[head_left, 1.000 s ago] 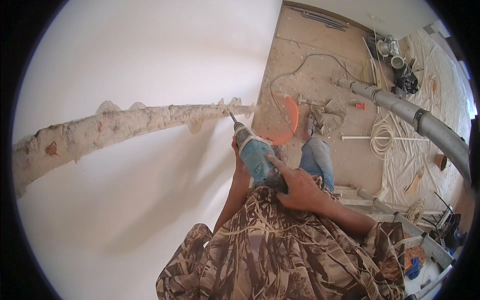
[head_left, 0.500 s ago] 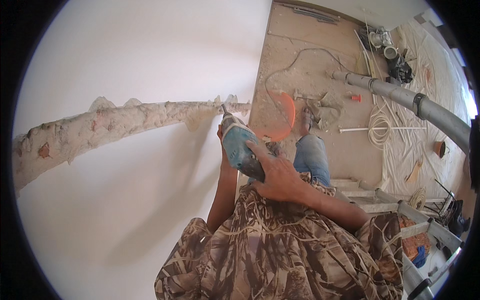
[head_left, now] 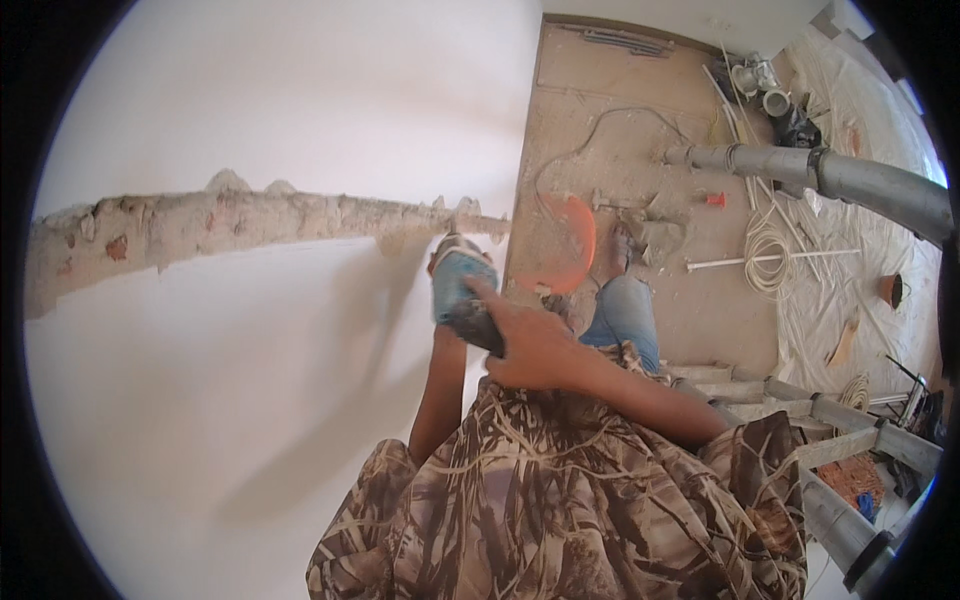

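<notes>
A teal hammer drill [head_left: 458,280] with a black rear end is held up in front of the white wall [head_left: 250,360]. Its bit points into the rough groove [head_left: 200,225] that runs across the wall, near the groove's right end. My right hand [head_left: 535,345] is closed around the drill's rear grip, with a finger stretched along its side. Around the drill's front part my left hand [head_left: 432,263] is closed; the tool hides most of it, and only fingertips show. Just where the bit meets the groove is hard to make out.
An orange basin [head_left: 570,250] and a hammer [head_left: 615,200] lie on the dusty floor below, with a cable. A thick grey pipe [head_left: 875,185] crosses at the right. Ladder rails [head_left: 840,510] stand near my right arm. Coiled tubing [head_left: 768,262] rests by plastic sheeting.
The drill has swung more upright, and its rear end has moved left with my right hand. The whole view has shifted slightly; both hands keep their hold.
</notes>
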Tool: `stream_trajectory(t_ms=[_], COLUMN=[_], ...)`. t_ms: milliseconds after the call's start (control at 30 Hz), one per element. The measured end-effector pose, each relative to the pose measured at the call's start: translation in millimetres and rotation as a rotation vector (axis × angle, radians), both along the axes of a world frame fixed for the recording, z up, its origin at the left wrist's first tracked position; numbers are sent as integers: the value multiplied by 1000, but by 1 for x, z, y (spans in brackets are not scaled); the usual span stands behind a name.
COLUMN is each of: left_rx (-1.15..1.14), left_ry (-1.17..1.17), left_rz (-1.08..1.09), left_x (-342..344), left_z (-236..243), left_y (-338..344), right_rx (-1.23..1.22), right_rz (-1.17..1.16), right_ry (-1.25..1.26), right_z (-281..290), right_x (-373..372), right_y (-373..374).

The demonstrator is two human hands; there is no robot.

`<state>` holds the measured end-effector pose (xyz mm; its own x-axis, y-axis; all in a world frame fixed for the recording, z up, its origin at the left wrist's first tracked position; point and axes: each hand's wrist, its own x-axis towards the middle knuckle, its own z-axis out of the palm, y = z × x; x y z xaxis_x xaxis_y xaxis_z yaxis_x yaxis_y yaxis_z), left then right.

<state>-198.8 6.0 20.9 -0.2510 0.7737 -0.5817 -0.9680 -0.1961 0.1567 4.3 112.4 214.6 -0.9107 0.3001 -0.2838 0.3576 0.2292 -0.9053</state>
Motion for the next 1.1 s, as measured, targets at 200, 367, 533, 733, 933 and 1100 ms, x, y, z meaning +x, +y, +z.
stream_trajectory(t_ms=[200,367,533,733,933,1100], left_rx=[36,96,58,-17,-88,-92], left_ry=[87,-12,-13,45,124,229], left_rz=[-145,-243,-240,-215,-160,-178], left_x=[26,41,34,17,33,21], left_z=[-45,-39,-20,-23,-18,-45], left_y=[-11,-16,-13,-16,2,6], right_rx=[18,5,-4,57,51,69], right_rz=[-155,-240,-259,-280,-220,-305], right_ry=[42,64,55,144,67,98], right_z=[-30,-36,-34,-39,-42,-57], right_x=[51,67,60,47,53,49], right_y=[-24,-46,-50,-46,-26,-24])
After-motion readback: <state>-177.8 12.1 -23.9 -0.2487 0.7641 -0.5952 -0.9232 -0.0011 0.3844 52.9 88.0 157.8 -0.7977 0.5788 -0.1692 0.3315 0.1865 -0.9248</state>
